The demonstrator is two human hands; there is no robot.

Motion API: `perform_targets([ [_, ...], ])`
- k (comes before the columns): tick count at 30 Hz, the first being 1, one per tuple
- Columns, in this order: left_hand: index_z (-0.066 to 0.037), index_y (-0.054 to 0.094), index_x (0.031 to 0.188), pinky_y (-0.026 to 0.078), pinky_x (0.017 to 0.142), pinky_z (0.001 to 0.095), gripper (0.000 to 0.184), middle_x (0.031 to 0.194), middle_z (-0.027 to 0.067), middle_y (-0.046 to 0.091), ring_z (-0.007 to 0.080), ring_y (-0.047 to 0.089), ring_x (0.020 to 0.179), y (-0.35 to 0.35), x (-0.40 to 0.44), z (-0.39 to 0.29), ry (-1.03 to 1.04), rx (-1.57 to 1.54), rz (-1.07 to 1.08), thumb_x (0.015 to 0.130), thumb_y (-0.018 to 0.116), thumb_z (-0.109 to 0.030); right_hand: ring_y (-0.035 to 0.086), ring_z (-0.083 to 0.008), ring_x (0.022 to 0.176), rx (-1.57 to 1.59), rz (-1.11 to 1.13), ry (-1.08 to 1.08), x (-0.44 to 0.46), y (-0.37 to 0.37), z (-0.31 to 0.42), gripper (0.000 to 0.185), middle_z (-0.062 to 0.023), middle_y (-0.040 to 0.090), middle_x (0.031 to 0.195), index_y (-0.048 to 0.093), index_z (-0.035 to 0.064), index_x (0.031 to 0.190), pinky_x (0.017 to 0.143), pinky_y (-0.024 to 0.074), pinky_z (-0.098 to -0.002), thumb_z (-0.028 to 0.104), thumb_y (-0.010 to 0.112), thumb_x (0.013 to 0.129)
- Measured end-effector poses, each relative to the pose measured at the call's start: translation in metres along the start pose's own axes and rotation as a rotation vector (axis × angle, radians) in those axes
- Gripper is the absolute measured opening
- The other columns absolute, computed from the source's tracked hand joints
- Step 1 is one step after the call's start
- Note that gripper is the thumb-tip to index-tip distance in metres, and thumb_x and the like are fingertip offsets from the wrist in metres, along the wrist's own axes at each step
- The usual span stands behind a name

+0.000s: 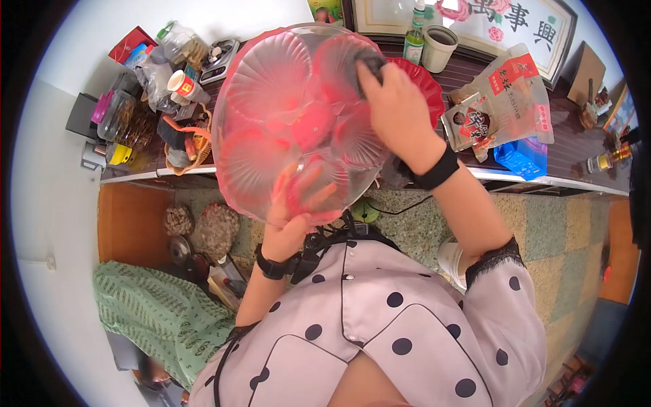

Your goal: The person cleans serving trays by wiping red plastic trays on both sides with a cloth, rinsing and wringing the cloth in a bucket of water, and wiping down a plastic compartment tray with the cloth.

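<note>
A large round snack tray (264,81) of clear, pink-tinted plastic, with shell-shaped compartments, is held up before me. At its lower edge my left hand (295,203) grips it; the fingers show through the plastic, spread against it. My right hand (403,115) pinches a dark grey cloth (366,71) against the tray's upper right compartment. Part of the cloth is hidden by the fingers. Behind the tray, at the right, a red scalloped dish (434,95) rests on the counter, mostly covered from sight.
On the dark counter (573,152) stand a green spray bottle (413,41), a cup (439,51), a food bag (505,91) and a blue packet (522,157). A wicker basket (196,159), a paper cup (186,87) and jars crowd the left. A green patterned cloth (159,312) hangs lower left.
</note>
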State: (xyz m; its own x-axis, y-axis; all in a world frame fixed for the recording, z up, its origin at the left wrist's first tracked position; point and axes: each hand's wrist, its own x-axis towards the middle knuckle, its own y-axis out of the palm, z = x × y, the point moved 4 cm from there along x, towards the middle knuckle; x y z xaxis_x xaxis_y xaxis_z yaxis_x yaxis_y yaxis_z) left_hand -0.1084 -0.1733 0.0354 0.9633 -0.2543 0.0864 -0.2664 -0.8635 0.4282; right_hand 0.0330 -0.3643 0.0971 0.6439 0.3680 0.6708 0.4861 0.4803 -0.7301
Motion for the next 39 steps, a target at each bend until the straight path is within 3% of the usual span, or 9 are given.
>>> perform_targets([
  [2, -0.017, 0.005, 0.152, 0.048, 0.096, 0.0543, 0.093, 0.153, 0.0185, 0.017, 0.0404, 0.035, 0.135, 0.005, 0.002, -0.001, -0.045, -0.147, -0.016, 0.07, 0.034, 0.016, 0.056, -0.0299, 0.083, -0.058, -0.061, 0.04, 0.005, -0.005, -0.007, 0.044, -0.0133, 0.052, 0.091, 0.056, 0.0085, 0.124, 0.069, 0.0498, -0.039, 0.007, 0.052, 0.081],
  [6, -0.018, 0.004, 0.152, 0.048, 0.095, 0.0553, 0.092, 0.153, 0.0191, 0.017, 0.0408, 0.036, 0.134, 0.006, 0.005, -0.001, -0.028, -0.099, 0.037, 0.071, 0.035, 0.014, 0.056, -0.0291, 0.084, -0.015, 0.014, 0.032, -0.008, -0.001, 0.009, 0.044, -0.0125, 0.052, 0.091, 0.056, 0.0083, 0.124, 0.068, 0.0499, -0.0379, 0.008, 0.053, 0.08],
  [8, -0.018, 0.003, 0.152, 0.048, 0.095, 0.0555, 0.091, 0.153, 0.0196, 0.018, 0.0407, 0.037, 0.134, 0.006, 0.004, 0.0, -0.104, -0.112, 0.014, 0.074, 0.038, 0.012, 0.056, -0.0289, 0.084, 0.047, 0.036, -0.126, -0.018, 0.003, 0.02, 0.044, -0.0125, 0.052, 0.091, 0.055, 0.0077, 0.124, 0.069, 0.0497, -0.0377, 0.007, 0.053, 0.08],
  [11, -0.019, 0.003, 0.152, 0.048, 0.095, 0.0556, 0.09, 0.152, 0.0196, 0.018, 0.0404, 0.037, 0.133, 0.006, 0.002, 0.008, -0.058, -0.074, 0.083, 0.075, 0.041, 0.01, 0.056, -0.0293, 0.085, -0.038, 0.0, 0.078, -0.01, 0.009, -0.002, 0.046, -0.013, 0.052, 0.09, 0.054, 0.007, 0.126, 0.069, 0.0494, -0.039, 0.007, 0.053, 0.08],
  [15, -0.019, 0.003, 0.152, 0.048, 0.095, 0.0562, 0.09, 0.151, 0.0194, 0.02, 0.0402, 0.038, 0.133, 0.01, 0.007, 0.006, -0.103, -0.101, 0.086, 0.076, 0.043, 0.008, 0.056, -0.0304, 0.085, -0.063, -0.101, 0.078, -0.004, 0.003, -0.008, 0.046, -0.0144, 0.052, 0.09, 0.054, 0.0058, 0.125, 0.069, 0.049, -0.0406, 0.006, 0.053, 0.079],
  [18, -0.019, 0.003, 0.152, 0.047, 0.095, 0.0571, 0.09, 0.151, 0.0198, 0.021, 0.0402, 0.038, 0.133, 0.009, 0.005, 0.007, -0.124, -0.118, 0.087, 0.076, 0.043, 0.008, 0.056, -0.031, 0.085, 0.03, 0.02, 0.059, -0.011, 0.0, 0.003, 0.047, -0.0152, 0.051, 0.091, 0.053, 0.0051, 0.126, 0.07, 0.0491, -0.0407, 0.005, 0.053, 0.079],
  [21, -0.022, 0.004, 0.151, 0.048, 0.09, 0.0639, 0.094, 0.151, 0.0197, 0.021, 0.047, 0.036, 0.132, 0.006, 0.002, 0.007, -0.151, -0.121, 0.072, 0.072, 0.041, 0.011, 0.056, -0.0317, 0.086, 0.104, 0.092, -0.061, -0.014, 0.0, 0.012, 0.049, -0.0156, 0.051, 0.091, 0.053, 0.0045, 0.126, 0.07, 0.0494, -0.0408, 0.003, 0.053, 0.078],
  [26, -0.022, 0.003, 0.152, 0.047, 0.095, 0.0578, 0.091, 0.151, 0.0201, 0.02, 0.0409, 0.036, 0.134, 0.011, 0.005, 0.006, -0.155, -0.161, 0.098, 0.076, 0.041, 0.01, 0.057, -0.0314, 0.086, -0.03, -0.032, 0.08, 0.0, -0.001, -0.006, 0.051, -0.0154, 0.052, 0.093, 0.051, 0.0039, 0.129, 0.071, 0.05, -0.0389, 0.003, 0.053, 0.078],
  [39, -0.021, 0.012, 0.15, 0.05, 0.093, 0.0543, 0.089, 0.149, 0.0169, 0.024, 0.0394, 0.041, 0.13, 0.012, 0.003, 0.004, -0.252, -0.192, 0.068, 0.073, 0.04, 0.013, 0.057, -0.03, 0.086, 0.105, -0.043, -0.07, 0.03, -0.011, 0.029, 0.05, -0.0144, 0.053, 0.094, 0.052, 0.006, 0.129, 0.07, 0.0506, -0.0372, 0.008, 0.055, 0.079],
])
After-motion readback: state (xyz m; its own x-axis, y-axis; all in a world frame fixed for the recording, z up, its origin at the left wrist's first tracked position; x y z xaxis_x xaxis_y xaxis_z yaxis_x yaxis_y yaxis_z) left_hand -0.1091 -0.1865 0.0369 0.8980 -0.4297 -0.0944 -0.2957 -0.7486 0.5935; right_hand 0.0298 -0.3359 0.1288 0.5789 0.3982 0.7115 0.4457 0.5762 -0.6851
